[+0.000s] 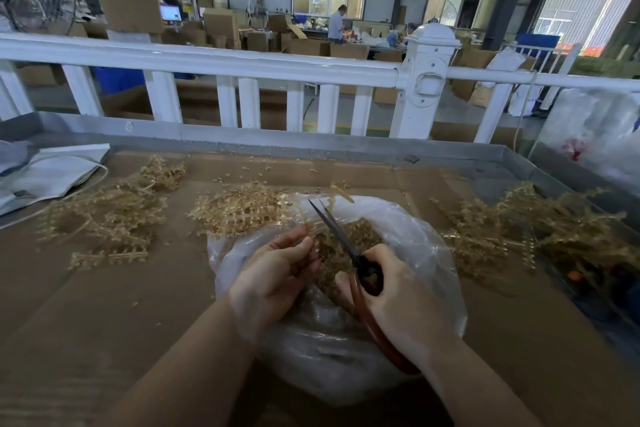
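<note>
Head view, nearest first: the right hand (391,291) curls through the handles of the scissors (334,230), whose blades stand slightly parted. The left hand (273,274) pinches a tan plastic strip (341,192) at the blades, over the open clear bag (415,243). Clipped bits (360,236) already fill much of the bag, so the work looks well underway. Beyond, on the cardboard (104,305), lie a middle heap (239,208), a left heap (104,215) and a right heap (519,229). I cannot tell which of them are already trimmed, so plenty probably remains.
</note>
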Demonstrator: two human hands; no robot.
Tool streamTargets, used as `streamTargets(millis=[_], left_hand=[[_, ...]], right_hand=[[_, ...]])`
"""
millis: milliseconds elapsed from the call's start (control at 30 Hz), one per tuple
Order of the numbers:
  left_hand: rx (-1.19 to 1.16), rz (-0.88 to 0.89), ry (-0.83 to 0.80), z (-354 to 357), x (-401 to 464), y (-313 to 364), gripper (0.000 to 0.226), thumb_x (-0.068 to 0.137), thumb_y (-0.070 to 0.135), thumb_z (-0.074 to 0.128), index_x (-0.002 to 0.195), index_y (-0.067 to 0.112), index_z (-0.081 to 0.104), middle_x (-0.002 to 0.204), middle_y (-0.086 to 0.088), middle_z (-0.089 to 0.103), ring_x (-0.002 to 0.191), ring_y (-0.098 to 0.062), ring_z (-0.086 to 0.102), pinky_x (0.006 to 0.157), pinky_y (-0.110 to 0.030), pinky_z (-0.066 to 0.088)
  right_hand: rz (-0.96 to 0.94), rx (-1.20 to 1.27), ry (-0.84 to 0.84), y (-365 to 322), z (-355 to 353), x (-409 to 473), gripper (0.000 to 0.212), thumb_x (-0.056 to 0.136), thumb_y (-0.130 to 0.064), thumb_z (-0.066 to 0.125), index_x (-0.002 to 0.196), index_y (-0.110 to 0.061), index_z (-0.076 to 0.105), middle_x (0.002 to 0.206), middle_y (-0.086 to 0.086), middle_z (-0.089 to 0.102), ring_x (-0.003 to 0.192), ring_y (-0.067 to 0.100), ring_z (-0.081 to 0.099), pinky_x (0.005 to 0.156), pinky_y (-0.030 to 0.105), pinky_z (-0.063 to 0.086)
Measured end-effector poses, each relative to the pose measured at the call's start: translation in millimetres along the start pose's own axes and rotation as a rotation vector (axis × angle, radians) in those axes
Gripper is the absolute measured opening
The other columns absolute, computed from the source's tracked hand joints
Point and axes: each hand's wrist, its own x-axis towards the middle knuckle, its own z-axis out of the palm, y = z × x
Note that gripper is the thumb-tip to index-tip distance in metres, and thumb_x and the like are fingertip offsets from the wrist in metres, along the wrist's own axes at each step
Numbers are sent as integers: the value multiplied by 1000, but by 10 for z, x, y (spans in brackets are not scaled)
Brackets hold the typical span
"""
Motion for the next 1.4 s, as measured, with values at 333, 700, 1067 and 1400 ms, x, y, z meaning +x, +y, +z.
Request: streamTargets(millis=[333,700,1067,1400], left_hand=[[-32,-17,-6,-9,-7,22,22,90,-4,50,87,14,62,59,-1,64,51,-10,63,51,-21,54],[47,-69,66,40,4,63,14,90,17,59,78,12,65,55,1,62,59,-12,58,54,-25,53],[-32,-121,85,49,27,70,11,92,6,53,87,11,61,56,-2,66,44,-9,63,46,-21,54],[-84,-198,88,22,11,125,23,93,12,53,74,7,65,55,-3,65,63,-14,58,58,-27,53]], right_hand=[[-58,-119,15,-67,37,-67,28,83,-60,59,93,-38,44,70,-19,54,62,-7,47,61,1,38],[-95,-186,11,-22,94,-90,32,84,-57,60,103,-34,50,76,-14,58,81,5,62,62,16,37],[-90,-158,-2,-3,62,-106,29,82,-59,59,99,-38,49,76,-16,59,68,-2,48,58,2,37],[-144,-310,0,24,115,-124,33,86,-62,49,108,-38,45,86,-13,61,82,3,59,47,6,26]])
